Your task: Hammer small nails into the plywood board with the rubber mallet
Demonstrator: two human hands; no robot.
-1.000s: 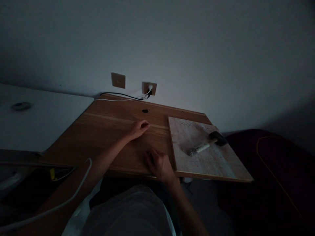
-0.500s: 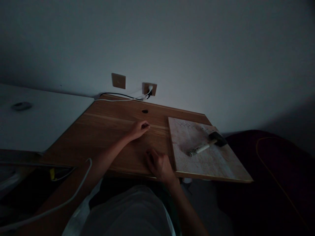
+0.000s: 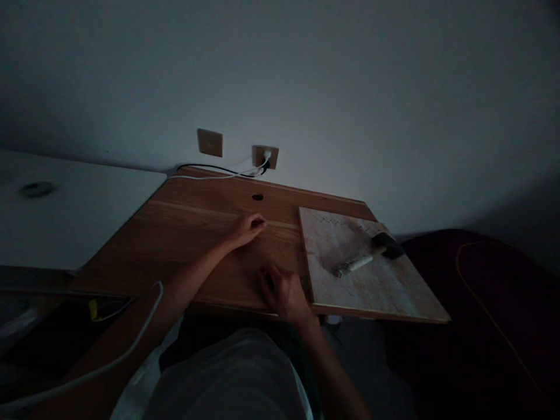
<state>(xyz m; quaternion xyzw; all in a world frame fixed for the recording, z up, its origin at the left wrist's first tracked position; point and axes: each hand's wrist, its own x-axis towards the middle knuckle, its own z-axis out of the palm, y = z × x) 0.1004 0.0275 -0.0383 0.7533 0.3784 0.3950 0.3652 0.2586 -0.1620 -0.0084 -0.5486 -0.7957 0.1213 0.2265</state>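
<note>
My left hand [image 3: 248, 229] rests on the wooden desk top [image 3: 188, 233], its fingers curled in to a loose fist. Closer to my body, my right hand [image 3: 284, 291] lies near the desk's front edge, also curled, with a dark gap between thumb and fingers. I see nothing held in either hand. Just right of my right hand is a whitish, stained square board [image 3: 376, 291] with a thin edge. On the board lies a mallet with a black head [image 3: 388, 245] and a light wrapped handle [image 3: 356, 263]. The light is dim.
A wall socket [image 3: 272, 157] holds a white plug and a black plug, their cables running left along the desk's back edge. A blank plate [image 3: 210, 143] sits beside it. A white panel [image 3: 87, 216] adjoins on the left. A white cord [image 3: 131, 350] crosses my left forearm.
</note>
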